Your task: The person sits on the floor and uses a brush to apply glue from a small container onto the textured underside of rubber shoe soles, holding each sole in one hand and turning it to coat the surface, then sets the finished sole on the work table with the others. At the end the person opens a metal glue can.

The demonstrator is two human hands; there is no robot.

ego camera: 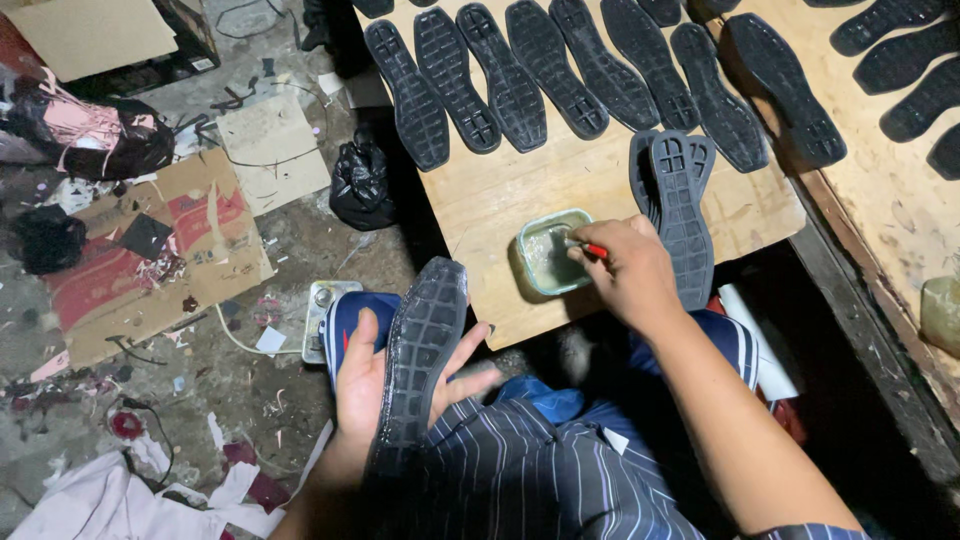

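Black rubber shoe sole point(420, 350): tread side up, lying lengthwise, toe pointing away. Red-handled brush point(590, 248): tip dipped into square green container point(548, 253) on desk.

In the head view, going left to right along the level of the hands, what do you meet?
Torn cardboard on the floor → left hand holding a black shoe sole → small green-rimmed container → right hand holding a red-handled brush → stacked soles.
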